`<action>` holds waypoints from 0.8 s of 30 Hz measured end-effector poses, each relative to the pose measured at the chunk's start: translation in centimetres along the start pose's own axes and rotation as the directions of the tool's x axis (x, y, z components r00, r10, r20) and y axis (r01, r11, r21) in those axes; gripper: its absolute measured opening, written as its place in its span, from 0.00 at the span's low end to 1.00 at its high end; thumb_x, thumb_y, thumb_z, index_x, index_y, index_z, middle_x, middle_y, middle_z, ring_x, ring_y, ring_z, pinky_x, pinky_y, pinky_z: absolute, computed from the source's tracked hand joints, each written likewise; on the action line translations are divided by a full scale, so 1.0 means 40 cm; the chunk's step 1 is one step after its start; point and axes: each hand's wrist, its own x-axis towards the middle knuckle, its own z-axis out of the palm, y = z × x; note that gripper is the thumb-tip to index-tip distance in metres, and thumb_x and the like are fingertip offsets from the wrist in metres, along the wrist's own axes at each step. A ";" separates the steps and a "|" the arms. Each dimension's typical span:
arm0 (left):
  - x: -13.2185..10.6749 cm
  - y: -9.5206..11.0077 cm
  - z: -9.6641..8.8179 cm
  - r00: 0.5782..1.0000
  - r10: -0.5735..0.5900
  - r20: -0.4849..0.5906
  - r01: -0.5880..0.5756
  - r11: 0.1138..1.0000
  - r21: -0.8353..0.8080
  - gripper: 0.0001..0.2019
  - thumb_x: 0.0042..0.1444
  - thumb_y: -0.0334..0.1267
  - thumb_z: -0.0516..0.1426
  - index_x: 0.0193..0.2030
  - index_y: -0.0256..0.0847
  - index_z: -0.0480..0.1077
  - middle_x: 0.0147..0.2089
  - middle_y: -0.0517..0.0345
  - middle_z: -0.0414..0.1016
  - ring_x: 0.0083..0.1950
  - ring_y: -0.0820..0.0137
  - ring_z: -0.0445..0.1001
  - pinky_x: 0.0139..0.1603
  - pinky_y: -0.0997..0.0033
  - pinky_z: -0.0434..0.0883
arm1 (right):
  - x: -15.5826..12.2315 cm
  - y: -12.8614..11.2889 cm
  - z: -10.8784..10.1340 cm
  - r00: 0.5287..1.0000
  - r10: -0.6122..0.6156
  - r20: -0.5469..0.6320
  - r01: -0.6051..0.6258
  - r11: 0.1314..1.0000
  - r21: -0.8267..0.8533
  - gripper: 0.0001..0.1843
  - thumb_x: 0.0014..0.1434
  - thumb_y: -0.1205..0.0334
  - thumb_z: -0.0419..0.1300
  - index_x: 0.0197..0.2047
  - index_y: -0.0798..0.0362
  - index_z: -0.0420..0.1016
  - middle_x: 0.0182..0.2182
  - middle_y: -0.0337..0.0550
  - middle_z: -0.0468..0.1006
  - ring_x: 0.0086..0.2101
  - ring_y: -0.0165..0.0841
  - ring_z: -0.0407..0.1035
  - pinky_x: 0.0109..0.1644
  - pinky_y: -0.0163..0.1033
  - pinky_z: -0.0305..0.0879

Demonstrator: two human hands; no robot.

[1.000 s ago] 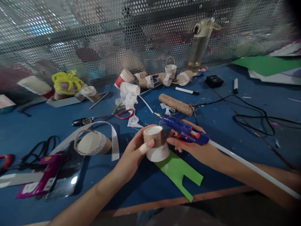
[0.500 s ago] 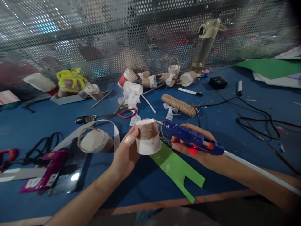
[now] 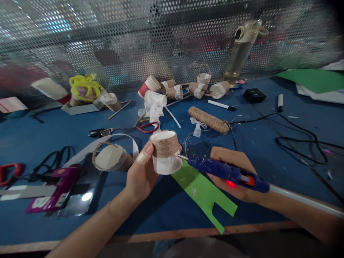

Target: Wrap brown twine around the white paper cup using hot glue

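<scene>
My left hand (image 3: 141, 170) is closed around the side of a small white paper cup (image 3: 167, 165), its upper part wrapped in brown twine (image 3: 165, 146). In my right hand (image 3: 233, 168) is a blue hot glue gun (image 3: 223, 170) with a lit red light and a long white glue stick (image 3: 303, 199) out of its back end. The nozzle tip is at the cup's right side, by the lower edge of the twine. Below the cup lies a cut strip of green paper (image 3: 201, 190). A roll of twine (image 3: 208, 119) lies behind the glue gun.
To the left are a twine-handled cup (image 3: 110, 157), a purple glue gun (image 3: 57, 190), a phone (image 3: 80, 200) and keys (image 3: 103, 132). Red-handled scissors (image 3: 147, 127) and lace-trimmed cups (image 3: 174, 92) lie behind. A water bottle (image 3: 240, 53) stands by the perforated metal panel (image 3: 120, 46). A black cable (image 3: 290, 141) loops at right.
The glue gun's nozzle has moved from the cup's upper rim down to the lower edge of the twine. My right hand has shifted down and right; the left still holds the cup.
</scene>
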 end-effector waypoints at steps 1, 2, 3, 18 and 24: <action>-0.001 0.000 -0.001 1.000 -0.001 -0.007 0.001 1.000 0.008 0.20 0.58 0.51 0.64 0.51 0.41 0.81 0.52 0.51 0.84 0.49 0.57 0.81 0.49 0.62 0.76 | 0.000 -0.001 0.000 1.000 -0.004 0.004 0.004 1.000 -0.001 0.14 0.58 0.67 0.63 0.29 0.47 0.60 0.25 0.37 0.64 0.25 0.34 0.61 0.29 0.44 0.55; -0.002 0.000 -0.001 1.000 -0.003 -0.013 0.003 1.000 0.015 0.20 0.57 0.52 0.64 0.51 0.41 0.80 0.52 0.51 0.84 0.49 0.56 0.81 0.49 0.61 0.75 | 0.001 -0.002 0.000 1.000 -0.011 0.008 0.011 1.000 0.000 0.14 0.57 0.68 0.63 0.29 0.47 0.59 0.25 0.37 0.63 0.25 0.34 0.60 0.30 0.43 0.55; -0.004 0.001 -0.001 1.000 -0.005 -0.019 0.006 1.000 0.022 0.21 0.56 0.52 0.65 0.51 0.41 0.80 0.52 0.51 0.84 0.50 0.56 0.81 0.49 0.62 0.75 | 0.001 -0.003 0.000 1.000 -0.016 0.009 0.016 1.000 0.000 0.15 0.57 0.69 0.62 0.29 0.47 0.59 0.26 0.36 0.62 0.25 0.33 0.60 0.30 0.43 0.54; -0.005 -0.006 -0.007 0.998 0.062 -0.032 -0.058 0.993 0.107 0.25 0.54 0.52 0.67 0.57 0.44 0.79 0.54 0.51 0.83 0.52 0.56 0.79 0.51 0.62 0.75 | 0.001 0.000 0.001 0.996 -0.089 0.025 0.090 0.996 -0.028 0.16 0.57 0.68 0.64 0.30 0.48 0.58 0.26 0.33 0.61 0.24 0.29 0.57 0.28 0.38 0.50; -0.006 -0.004 -0.004 0.997 0.061 -0.037 -0.056 0.992 0.113 0.25 0.56 0.52 0.66 0.58 0.45 0.78 0.55 0.51 0.82 0.55 0.55 0.78 0.54 0.61 0.74 | -0.001 -0.009 0.000 1.000 -0.014 0.009 0.014 0.999 -0.044 0.18 0.57 0.71 0.63 0.29 0.47 0.55 0.26 0.35 0.61 0.25 0.31 0.57 0.29 0.41 0.51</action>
